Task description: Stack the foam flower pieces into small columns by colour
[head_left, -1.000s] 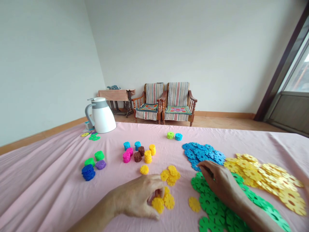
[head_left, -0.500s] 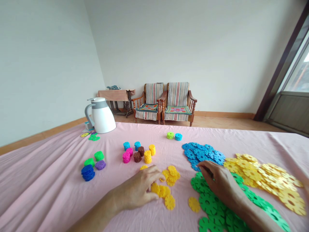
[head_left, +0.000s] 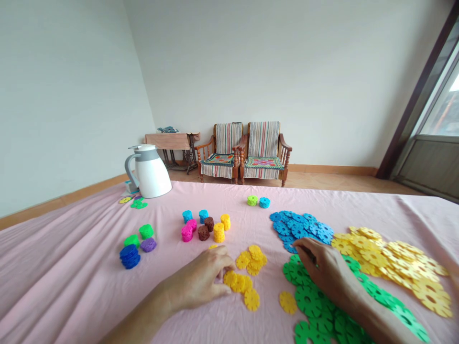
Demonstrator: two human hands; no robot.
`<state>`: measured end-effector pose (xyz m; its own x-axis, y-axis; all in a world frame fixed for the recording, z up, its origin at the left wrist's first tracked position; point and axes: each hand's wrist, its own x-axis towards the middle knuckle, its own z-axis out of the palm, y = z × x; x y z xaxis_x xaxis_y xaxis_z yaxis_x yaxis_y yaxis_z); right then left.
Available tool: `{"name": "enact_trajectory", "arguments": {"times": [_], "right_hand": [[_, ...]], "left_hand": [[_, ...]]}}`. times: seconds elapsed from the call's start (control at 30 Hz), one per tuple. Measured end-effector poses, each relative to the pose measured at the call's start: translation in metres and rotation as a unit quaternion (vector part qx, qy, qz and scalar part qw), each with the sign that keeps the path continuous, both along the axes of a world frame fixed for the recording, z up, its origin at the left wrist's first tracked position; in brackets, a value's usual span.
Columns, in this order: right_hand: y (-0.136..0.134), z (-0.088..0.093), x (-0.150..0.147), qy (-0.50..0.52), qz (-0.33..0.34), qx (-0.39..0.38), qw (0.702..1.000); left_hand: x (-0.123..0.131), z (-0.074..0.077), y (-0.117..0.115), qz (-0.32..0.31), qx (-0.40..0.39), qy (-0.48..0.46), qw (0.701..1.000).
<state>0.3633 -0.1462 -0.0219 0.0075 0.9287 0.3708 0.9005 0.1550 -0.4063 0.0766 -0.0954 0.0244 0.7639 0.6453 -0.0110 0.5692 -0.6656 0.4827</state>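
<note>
My left hand (head_left: 204, 277) reaches in over several small yellow snowflake discs (head_left: 238, 283) lying loose on the pink cloth. Its thumb and index finger are apart, with the disc group just past their tips; no disc shows between them. Another small group of yellow discs (head_left: 252, 259) lies beyond the fingertips. One yellow disc (head_left: 212, 247) peeks out behind the hand, and a single yellow disc (head_left: 288, 302) sits apart to the right. My right hand (head_left: 319, 263) is curled closed above large green discs (head_left: 309, 301), its fingertips beside large blue discs (head_left: 301, 226). No piece shows in it.
Large yellow discs (head_left: 394, 263) are heaped at the right. Short stacks stand around: brown (head_left: 203, 233), pink (head_left: 187, 233), yellow (head_left: 219, 232), dark blue (head_left: 129, 257), purple (head_left: 148, 245), lime (head_left: 252, 200). A white jug (head_left: 152, 174) stands at the far left edge.
My left hand has drawn back slightly to the left, its index finger leaving the farther yellow group. The right hand has stayed in place.
</note>
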Motion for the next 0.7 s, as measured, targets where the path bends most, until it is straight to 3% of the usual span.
{"name": "enact_trajectory", "arguments": {"times": [0.2, 0.37, 0.7], "right_hand": [[0.002, -0.001, 0.000, -0.002, 0.002, 0.003, 1.000], [0.004, -0.004, 0.003, -0.009, 0.004, 0.020, 1.000], [0.004, -0.003, 0.002, -0.008, 0.006, 0.033, 0.999]], "left_hand": [[-0.003, 0.005, 0.003, 0.009, 0.030, -0.006, 0.999], [-0.020, 0.009, 0.026, 0.096, 0.106, -0.063, 0.988], [-0.029, -0.011, 0.042, 0.123, 0.065, -0.051, 0.989]]}}
